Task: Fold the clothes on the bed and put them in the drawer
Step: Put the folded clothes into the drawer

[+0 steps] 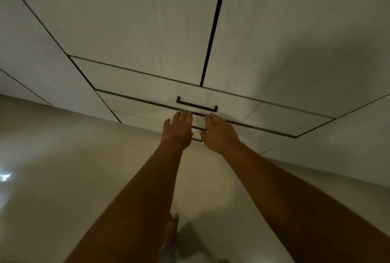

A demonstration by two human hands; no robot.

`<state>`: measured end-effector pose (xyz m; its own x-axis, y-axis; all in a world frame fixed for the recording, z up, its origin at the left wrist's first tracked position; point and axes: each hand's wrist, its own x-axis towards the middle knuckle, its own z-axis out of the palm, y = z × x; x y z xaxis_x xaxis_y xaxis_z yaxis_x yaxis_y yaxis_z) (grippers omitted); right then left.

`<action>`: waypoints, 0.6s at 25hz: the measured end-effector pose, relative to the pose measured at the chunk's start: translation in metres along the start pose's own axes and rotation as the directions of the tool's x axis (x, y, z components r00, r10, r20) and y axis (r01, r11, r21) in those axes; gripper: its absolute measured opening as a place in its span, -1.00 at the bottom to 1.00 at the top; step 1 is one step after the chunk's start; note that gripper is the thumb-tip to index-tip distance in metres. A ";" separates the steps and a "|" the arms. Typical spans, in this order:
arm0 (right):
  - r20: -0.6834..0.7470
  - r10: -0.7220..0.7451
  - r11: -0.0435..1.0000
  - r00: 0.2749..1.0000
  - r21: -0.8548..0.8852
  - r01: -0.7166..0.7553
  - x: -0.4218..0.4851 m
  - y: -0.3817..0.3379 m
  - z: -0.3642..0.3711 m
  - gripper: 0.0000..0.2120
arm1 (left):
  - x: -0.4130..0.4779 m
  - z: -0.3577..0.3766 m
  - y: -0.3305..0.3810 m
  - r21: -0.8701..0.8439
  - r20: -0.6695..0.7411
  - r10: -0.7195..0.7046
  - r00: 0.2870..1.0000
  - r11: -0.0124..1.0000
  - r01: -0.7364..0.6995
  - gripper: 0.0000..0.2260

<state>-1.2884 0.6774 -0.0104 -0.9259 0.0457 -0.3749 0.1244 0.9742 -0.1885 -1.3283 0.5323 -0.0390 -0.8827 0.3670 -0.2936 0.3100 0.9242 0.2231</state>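
Observation:
A white wardrobe fills the upper view, with two low drawers at its base. The upper drawer (135, 85) carries a dark bar handle (196, 104) and looks closed. Both my arms stretch down toward the lower drawer (143, 106). My left hand (177, 130) lies flat against its front with the fingers together and straight. My right hand (219, 132) rests beside it, palm down, fingers extended. A second dark handle (198, 129) shows partly between the two hands. Neither hand holds anything. No clothes and no bed are in sight.
Tall white wardrobe doors (147, 19) with dark gaps rise above the drawers. A glossy beige floor (63, 167) spreads below. My bare foot (172, 226) stands on it near the bottom edge. A bright reflection (5, 176) sits at the far left.

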 end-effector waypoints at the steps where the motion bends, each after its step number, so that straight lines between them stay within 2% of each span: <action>1: 0.024 0.020 1.000 1.000 0.014 -0.020 0.020 -0.001 0.009 -0.35 | 0.022 0.010 -0.009 -0.026 0.028 0.018 0.999 1.000 -0.017 -0.30; 5: 0.030 0.043 0.999 0.999 0.009 -0.044 0.080 0.007 0.029 -0.32 | 0.089 0.042 -0.031 0.006 0.009 0.100 0.995 0.995 -0.100 -0.32; 8: 0.037 0.043 0.999 0.998 -0.011 -0.042 0.114 0.017 0.038 -0.33 | 0.119 0.057 -0.038 0.072 -0.202 0.177 0.963 0.984 -0.166 -0.48; 10: 0.003 0.041 0.999 0.999 -0.022 -0.041 0.123 0.023 0.048 -0.37 | 0.129 0.068 -0.037 0.022 -0.274 0.179 0.945 0.983 -0.181 -0.60; 15: -0.028 0.057 0.998 0.998 0.002 -0.057 0.124 0.021 0.054 -0.39 | 0.129 0.063 -0.034 -0.083 -0.269 0.140 0.953 0.982 -0.168 -0.69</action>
<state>-1.3815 0.6921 -0.1100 -0.9270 0.1078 -0.3593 0.1780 0.9695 -0.1684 -1.4306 0.5554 -0.1435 -0.8927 0.4507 0.0020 0.4235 0.8373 0.3456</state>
